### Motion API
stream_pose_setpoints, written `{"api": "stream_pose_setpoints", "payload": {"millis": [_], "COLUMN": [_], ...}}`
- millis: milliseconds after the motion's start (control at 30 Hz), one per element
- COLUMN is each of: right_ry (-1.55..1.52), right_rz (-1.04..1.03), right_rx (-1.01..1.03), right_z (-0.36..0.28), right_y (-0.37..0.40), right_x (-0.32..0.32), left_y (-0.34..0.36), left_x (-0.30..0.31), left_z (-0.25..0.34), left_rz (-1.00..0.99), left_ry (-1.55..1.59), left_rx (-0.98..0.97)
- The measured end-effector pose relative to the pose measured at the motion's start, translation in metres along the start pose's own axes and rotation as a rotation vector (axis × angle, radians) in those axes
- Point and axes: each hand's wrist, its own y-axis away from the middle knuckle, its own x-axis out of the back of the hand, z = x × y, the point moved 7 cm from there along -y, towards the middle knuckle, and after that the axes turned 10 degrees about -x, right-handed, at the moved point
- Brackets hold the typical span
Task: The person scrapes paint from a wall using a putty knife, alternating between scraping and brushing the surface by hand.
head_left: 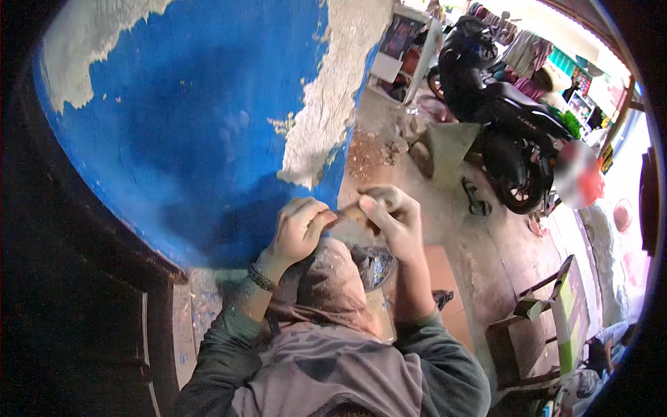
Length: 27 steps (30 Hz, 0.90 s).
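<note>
Pinching a small thin brownish piece (353,213), too blurry to ID, btwn bare L hand (299,228) & bare R hand (396,217), both curled nearly closed on it, just above tan-trousered knee (332,271) nr peeling blue-painted wall (201,118)

The head view faces down, close above left hand (297,228) and right hand (397,221).

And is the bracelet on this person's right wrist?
No, the bracelet is around the left wrist.
</note>
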Motion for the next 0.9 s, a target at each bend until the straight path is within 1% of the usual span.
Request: {"api": "stream_pose_setpoints", "payload": {"millis": [33, 67, 100, 133, 167, 200, 233, 267, 300, 333, 367, 400, 433, 467, 500, 533, 567, 633, 667, 733, 767, 833, 867, 900], "right_ry": [-0.011, -0.016, -0.047, -0.074, -0.072, -0.389, -0.701, -0.473, -0.472, -0.604, -0.636, -0.466, -0.626, -0.637, -0.739, -0.734, -0.872, -0.854, -0.856, -0.812, -0.855, -0.924, -0.922, -0.852], "right_rz": [0.038, 0.028, 0.018, 0.008, 0.001, -0.149, -0.297, -0.285, -0.347, -0.309, -0.045, -0.073, -0.158, -0.294, -0.301, -0.430, -0.195, 0.129, 0.129, 0.072, 0.186, 0.174, 0.177, 0.212], "right_rx": [0.139, 0.120, 0.243, 0.365, 0.355, 0.227, 0.098, 0.236, 0.327, 0.356, 0.323, 0.486, 0.526, 0.658, 0.640, 0.751, 0.761, 0.737, 0.747, 0.926, 0.965, 0.937, 0.939, 0.918], "right_z": [0.009, 0.016, 0.011, 0.004, -0.001, -0.007, -0.012, -0.026, -0.039, -0.052, -0.090, -0.127, -0.150, -0.184, -0.211, -0.241, -0.251, -0.265, -0.267, -0.273, -0.268, -0.267, -0.267, -0.267], "right_y": [-0.002, -0.008, -0.012, -0.014, -0.015, -0.018, -0.023, -0.030, -0.040, -0.052, -0.051, -0.057, -0.070, -0.075, -0.087, -0.104, -0.100, -0.105, -0.111, -0.109, -0.114, -0.118, -0.116, -0.105], "right_x": [-0.008, -0.015, -0.020, -0.026, -0.035, -0.050, -0.062, -0.062, -0.059, -0.052, -0.043, -0.030, -0.020, -0.010, -0.001, 0.013, 0.006, -0.010, -0.005, 0.004, 0.010, 0.010, 0.010, 0.005], "left_y": [0.012, 0.020, 0.022, 0.019, 0.015, 0.008, 0.001, -0.007, -0.018, -0.036, -0.049, -0.062, -0.073, -0.087, -0.098, -0.110, -0.123, -0.142, -0.146, -0.153, -0.153, -0.148, -0.148, -0.148], "left_x": [0.003, 0.007, 0.009, 0.011, 0.012, 0.014, 0.017, 0.023, 0.030, 0.040, 0.052, 0.062, 0.078, 0.094, 0.106, 0.116, 0.124, 0.136, 0.141, 0.145, 0.145, 0.141, 0.141, 0.140], "left_z": [-0.001, -0.002, 0.001, 0.007, 0.011, 0.013, 0.011, 0.009, 0.008, 0.015, 0.016, 0.012, 0.011, 0.012, 0.011, 0.010, 0.003, 0.001, -0.005, -0.022, -0.027, -0.031, -0.030, -0.030], "left_rz": [0.061, 0.125, 0.125, 0.127, 0.130, 0.166, 0.173, 0.156, 0.140, 0.142, 0.107, 0.076, 0.188, 0.218, 0.273, 0.280, 0.282, 0.348, 0.352, 0.271, 0.279, 0.253, 0.267, 0.266], "left_ry": [0.011, 0.016, 0.010, -0.015, -0.038, -0.064, -0.061, -0.088, -0.118, -0.128, -0.241, -0.368, -0.449, -0.525, -0.684, -0.780, -0.783, -0.961, -0.962, -1.147, -1.148, -1.169, -1.151, -1.147], "left_rx": [0.101, 0.193, 0.209, 0.182, 0.150, 0.079, 0.078, 0.074, 0.065, 0.024, 0.011, -0.023, -0.069, -0.149, -0.243, -0.238, -0.248, -0.400, -0.410, -0.367, -0.373, -0.360, -0.381, -0.380]}}
